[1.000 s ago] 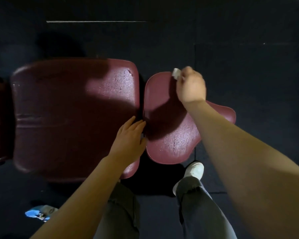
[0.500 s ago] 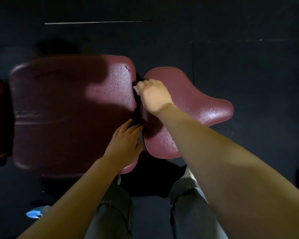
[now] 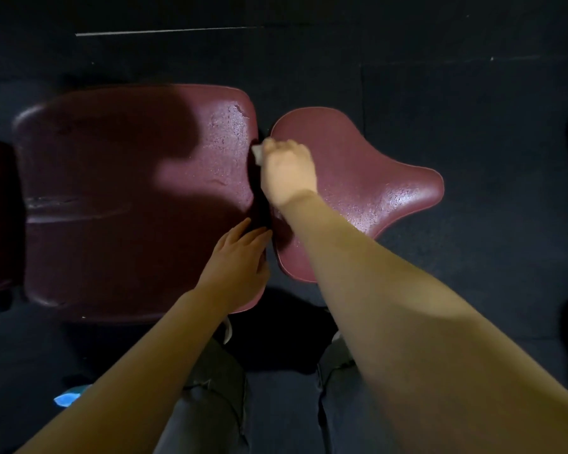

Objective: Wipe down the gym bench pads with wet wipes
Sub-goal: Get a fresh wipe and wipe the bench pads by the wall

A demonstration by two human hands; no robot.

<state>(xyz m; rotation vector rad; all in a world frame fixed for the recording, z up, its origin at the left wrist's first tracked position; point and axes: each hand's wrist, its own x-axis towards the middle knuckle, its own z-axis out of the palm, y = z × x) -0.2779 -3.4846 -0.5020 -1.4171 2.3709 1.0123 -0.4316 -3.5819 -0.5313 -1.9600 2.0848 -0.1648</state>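
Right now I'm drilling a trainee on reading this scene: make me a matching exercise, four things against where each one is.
Things:
1. wipe
2. left hand
3. blue item
4. small pad

Places:
A. on the floor, lower left
B. resting flat on the big pad's near right corner
C. right of the gap between pads
D. held in the right hand at the gap

Pairs: 1-D, 2-B, 3-A, 4-C

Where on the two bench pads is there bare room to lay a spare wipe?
Free: the large pad left of the left hand; the small pad's lobe right of the right hand. Crowded: the gap between the pads, where that hand holds the wipe.
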